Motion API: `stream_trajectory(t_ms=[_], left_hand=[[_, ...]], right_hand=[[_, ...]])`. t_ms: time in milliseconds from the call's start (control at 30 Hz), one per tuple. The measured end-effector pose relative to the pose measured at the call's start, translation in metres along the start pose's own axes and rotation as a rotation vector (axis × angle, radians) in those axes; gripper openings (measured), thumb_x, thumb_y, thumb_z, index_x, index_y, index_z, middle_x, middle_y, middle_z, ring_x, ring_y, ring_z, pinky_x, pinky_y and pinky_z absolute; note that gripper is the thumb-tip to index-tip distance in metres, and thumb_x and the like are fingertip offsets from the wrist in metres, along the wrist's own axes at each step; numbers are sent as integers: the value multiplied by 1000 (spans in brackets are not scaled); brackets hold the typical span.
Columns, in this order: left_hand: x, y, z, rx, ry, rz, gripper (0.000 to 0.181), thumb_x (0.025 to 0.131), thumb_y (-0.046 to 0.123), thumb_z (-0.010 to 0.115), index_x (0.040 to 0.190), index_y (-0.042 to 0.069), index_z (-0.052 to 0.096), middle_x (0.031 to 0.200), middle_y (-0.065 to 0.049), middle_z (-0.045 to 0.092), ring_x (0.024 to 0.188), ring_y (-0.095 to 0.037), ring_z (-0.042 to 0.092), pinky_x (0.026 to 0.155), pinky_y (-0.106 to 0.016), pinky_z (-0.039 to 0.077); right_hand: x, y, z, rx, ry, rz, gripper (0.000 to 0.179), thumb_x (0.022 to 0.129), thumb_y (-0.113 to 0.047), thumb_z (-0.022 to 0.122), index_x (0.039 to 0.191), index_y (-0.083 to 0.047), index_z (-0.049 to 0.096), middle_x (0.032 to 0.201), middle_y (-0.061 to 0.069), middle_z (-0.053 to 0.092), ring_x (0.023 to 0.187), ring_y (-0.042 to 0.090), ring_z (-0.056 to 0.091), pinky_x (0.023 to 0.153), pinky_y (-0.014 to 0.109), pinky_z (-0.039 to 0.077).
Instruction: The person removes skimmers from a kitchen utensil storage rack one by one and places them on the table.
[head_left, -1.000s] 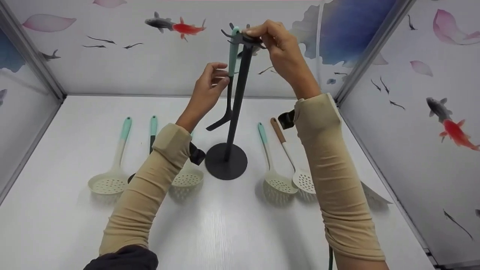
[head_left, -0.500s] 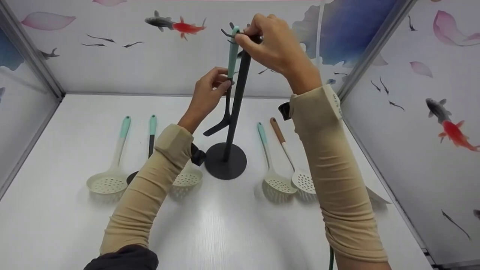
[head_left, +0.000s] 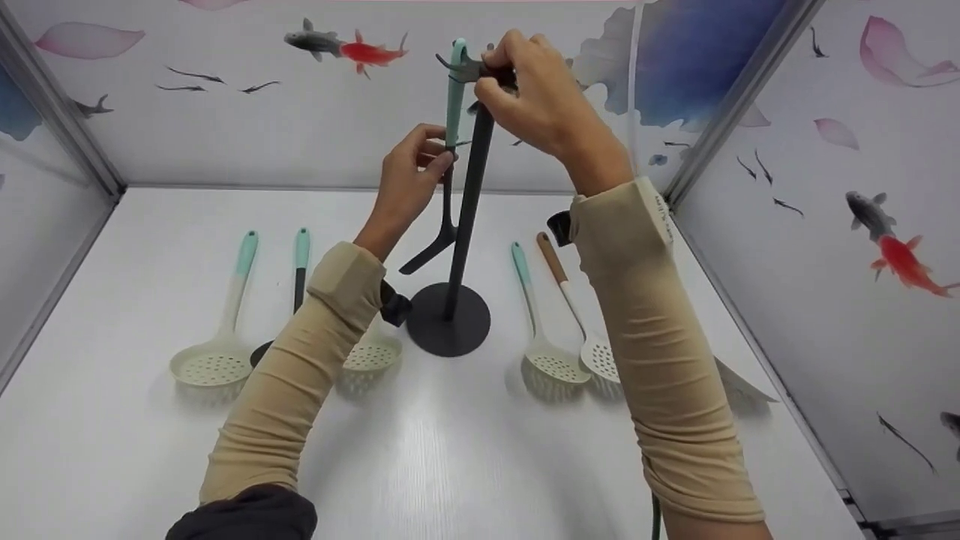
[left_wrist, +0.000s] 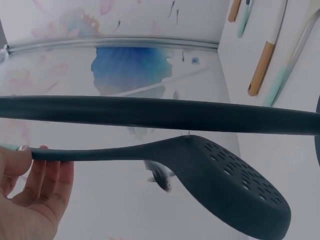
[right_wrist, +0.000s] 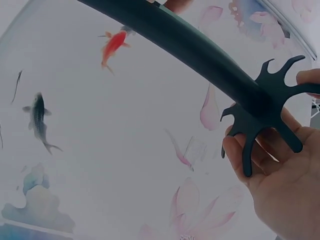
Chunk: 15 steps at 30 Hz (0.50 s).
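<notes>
A black skimmer with a mint handle hangs upright at the left side of a black utensil stand, its handle end at a hook. My left hand pinches it where the mint handle meets the black shaft, as the left wrist view also shows. My right hand grips the stand's hooked top, thumb and fingers around its rim. In the right wrist view, the curved hooks spread out over that hand's fingers. The round base rests on the table.
Left on the white table lie a cream skimmer, a black-shafted utensil and another cream skimmer, partly hidden by my left arm. A mint-handled skimmer and a brown-handled one lie right. Printed panels enclose the table.
My right hand has shifted its fingers over the stand's top, thumb now lower and further left. The skimmer and the hook holding it have moved slightly left, my left hand moving along with them.
</notes>
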<state>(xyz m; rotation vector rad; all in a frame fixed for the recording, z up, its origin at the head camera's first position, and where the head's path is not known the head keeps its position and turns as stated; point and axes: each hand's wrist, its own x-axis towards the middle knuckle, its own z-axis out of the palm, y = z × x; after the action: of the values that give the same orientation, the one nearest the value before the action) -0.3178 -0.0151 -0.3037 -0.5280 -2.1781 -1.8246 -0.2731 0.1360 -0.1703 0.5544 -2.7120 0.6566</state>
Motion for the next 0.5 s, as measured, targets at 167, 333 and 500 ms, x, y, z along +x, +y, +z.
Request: stream_trajectory(t_ms=[167, 333, 500], left_hand=[[2, 5, -3, 0, 33, -12, 24, 93, 7, 52, 117, 8, 57, 104, -11, 63, 88, -17, 59, 80, -27, 52], [3, 4, -8, -13, 54, -40, 25, 93, 9, 54, 118, 9, 56, 103, -11, 62, 88, -17, 60, 79, -28, 53], [0, -2, -16, -11, 63, -50, 26, 92, 11, 55, 119, 9, 56, 102, -11, 62, 89, -19, 61, 79, -28, 53]], right_hand=[[1, -2, 6, -32, 35, 6, 36, 92, -26, 41, 119, -4, 49, 114, 10, 48, 104, 16, 42, 88, 24, 40], [2, -1, 10, -51, 65, -19, 33, 92, -25, 38, 113, -4, 49, 108, 10, 48, 101, 17, 39, 87, 26, 39], [3, 1, 12, -66, 84, -24, 31, 92, -26, 36, 110, -4, 49, 104, 9, 48, 100, 18, 39, 86, 28, 37]])
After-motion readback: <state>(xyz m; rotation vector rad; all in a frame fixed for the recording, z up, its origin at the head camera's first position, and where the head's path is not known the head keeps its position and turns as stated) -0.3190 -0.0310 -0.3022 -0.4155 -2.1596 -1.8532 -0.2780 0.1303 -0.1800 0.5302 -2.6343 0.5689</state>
